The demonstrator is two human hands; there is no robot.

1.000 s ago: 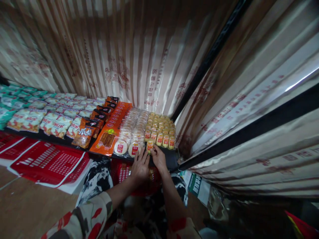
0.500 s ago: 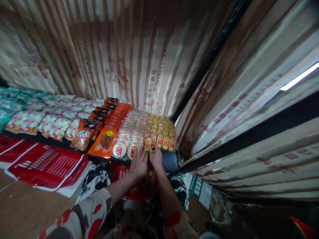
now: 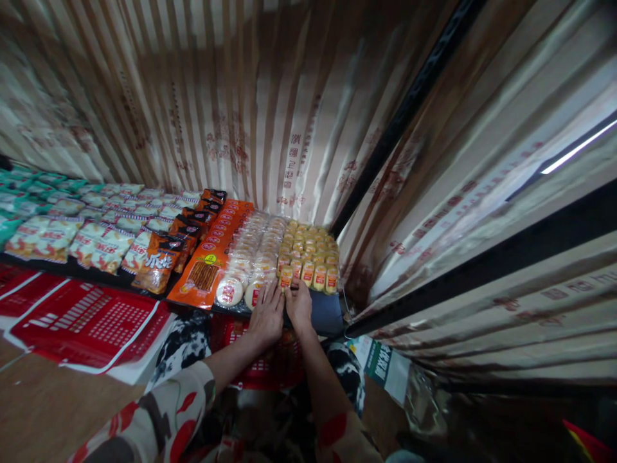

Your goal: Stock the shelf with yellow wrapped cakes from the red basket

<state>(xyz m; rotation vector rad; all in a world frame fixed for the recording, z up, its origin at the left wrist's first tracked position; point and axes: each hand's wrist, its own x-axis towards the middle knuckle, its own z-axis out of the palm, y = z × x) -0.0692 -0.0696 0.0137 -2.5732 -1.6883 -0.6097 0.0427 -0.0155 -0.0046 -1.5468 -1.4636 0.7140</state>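
1. I'm viewing a small yellow snack in clear wrap [image 3: 285, 276] w/ a red-and-orange label; it's sitting just below frame ctr, at the front L corner of a block of matching yellow snacks [image 3: 311, 241].
2. The bare left hand [image 3: 267, 318] is lying back-up below ctr, fingers extended and close together; its tips are reaching the small snack's lower L edge. I can't tell if it's gripping or only touching.
3. The bare right hand [image 3: 299, 308] is bending its fingers at the snack's lower R edge. Detail's too small, so I can't tell if it's pinching.
4. L of the block, round white cakes in clear plastic [image 3: 265, 244] are lying in two columns, then a flat bright-orange pouch [image 3: 207, 257], glossy black-and-orange bags [image 3: 157, 267], white-and-orange bags [image 3: 103, 244] and, far L, teal bags [image 3: 19, 206].
5. All that stock is resting on a long dark shelf [image 3: 328, 312], its R end showing lower ctr.
6. Red plastic sheeting w/ white print [image 3: 89, 315] is showing below, lower L.
7. A pale pleated curtain w/ red print [image 3: 270, 96] is filling most of the upper frame; a dark straight pole [image 3: 409, 116] is running diagonally, upper R of ctr.
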